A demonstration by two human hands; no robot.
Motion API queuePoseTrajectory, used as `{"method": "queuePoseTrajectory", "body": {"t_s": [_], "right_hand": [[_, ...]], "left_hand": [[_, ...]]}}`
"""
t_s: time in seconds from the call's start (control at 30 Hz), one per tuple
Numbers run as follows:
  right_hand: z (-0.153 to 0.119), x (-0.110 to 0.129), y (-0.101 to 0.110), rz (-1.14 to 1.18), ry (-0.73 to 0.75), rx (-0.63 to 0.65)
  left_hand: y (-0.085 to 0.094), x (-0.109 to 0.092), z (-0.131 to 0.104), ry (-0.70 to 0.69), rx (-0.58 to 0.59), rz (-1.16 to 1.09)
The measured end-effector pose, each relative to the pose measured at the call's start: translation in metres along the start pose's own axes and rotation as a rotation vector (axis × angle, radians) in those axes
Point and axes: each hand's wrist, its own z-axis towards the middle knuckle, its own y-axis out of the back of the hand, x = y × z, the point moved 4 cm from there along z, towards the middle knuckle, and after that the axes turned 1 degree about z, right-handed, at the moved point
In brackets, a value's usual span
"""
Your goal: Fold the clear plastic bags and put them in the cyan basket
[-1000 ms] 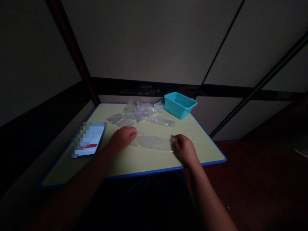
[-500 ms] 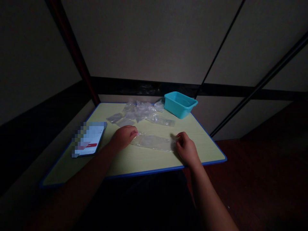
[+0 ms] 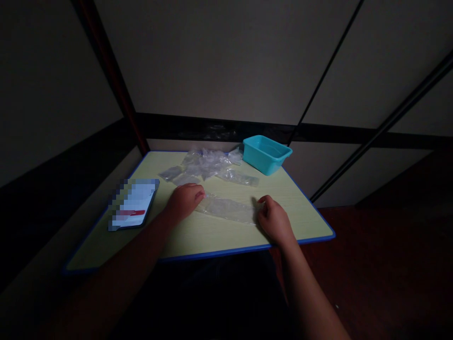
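Left hand (image 3: 186, 200): fingers bent in, thumb and index pressed together, pinching the left end of the clear bag (image 3: 230, 208). Right hand (image 3: 276, 219): at the bag's right end, fingers curled, index raised a little; can't tell from here whether thumb and fingers grip the film or only touch it. Bag lies stretched lengthwise between the two hands, on the near half of the table (image 3: 212, 241).

Versus the earliest frame: right hand slightly farther right, index lifted more off the film. Left hand about the same, still on its end. Pile, tub and phone unmoved on the table.

Materials: bag is thin, see-through plastic, long and narrow, shiny creases along its edges. Pile (image 3: 208, 163) behind it is more of the same clear plastic, crumpled and overlapping, some pieces flatter at its edges. Tub (image 3: 264, 158): turquoise, smooth, rectangular with rounded corners and a rim, upright at the back right, just beside the pile. Phone (image 3: 136, 203): flat at left, screen lit, partly pixelated. Table: pale yellow-green, faint grain, blue edging. Room dim.
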Motion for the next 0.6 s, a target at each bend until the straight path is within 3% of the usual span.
{"method": "queuePoseTrajectory", "body": {"t_s": [0.23,0.43,0.5,0.6], "right_hand": [[-0.001,0.003,0.003,-0.061,0.098,-0.069],[-0.002,0.005,0.000,-0.161,0.119,-0.060],[-0.002,0.005,0.000,-0.159,0.129,-0.060],[-0.001,0.006,0.000,-0.155,0.141,-0.061]], "left_hand": [[-0.002,-0.003,0.000,0.029,-0.014,0.030],[0.012,-0.014,-0.004,0.036,-0.166,0.104],[0.015,-0.024,-0.007,-0.050,-0.170,0.089],[0.009,-0.051,-0.017,-0.323,-0.016,0.012]]}}
